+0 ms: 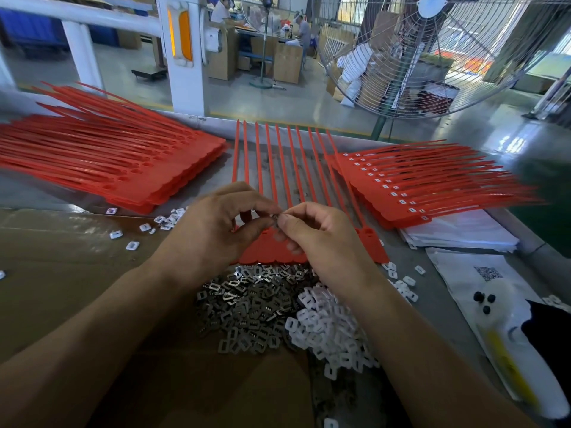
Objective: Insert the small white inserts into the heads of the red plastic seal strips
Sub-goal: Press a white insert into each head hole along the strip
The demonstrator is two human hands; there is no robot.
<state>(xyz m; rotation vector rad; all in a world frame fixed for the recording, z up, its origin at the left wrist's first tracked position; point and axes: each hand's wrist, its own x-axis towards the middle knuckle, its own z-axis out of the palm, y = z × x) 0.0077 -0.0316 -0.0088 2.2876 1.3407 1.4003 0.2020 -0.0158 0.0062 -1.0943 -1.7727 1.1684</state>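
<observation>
Fingers of both my left hand (213, 223) and right hand (312, 233) are pinching together around one tiny piece (276, 217), too small to tell if metal or white, above the red strips (287, 180) on the table (432, 273). I am judging this as readying an insert. Next comes pressing it into a strip head (369, 239), with the white inserts (327, 322) lying beside the metal clips (250, 301).

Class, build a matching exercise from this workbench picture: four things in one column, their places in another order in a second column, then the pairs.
1 grey metal clips
2 white inserts pile
3 seal strips with inserts fitted
4 unfilled seal strips stack

A far left
B between the forearms
C far right
D under the right wrist

Pairs: 1-B, 2-D, 3-C, 4-A
</observation>
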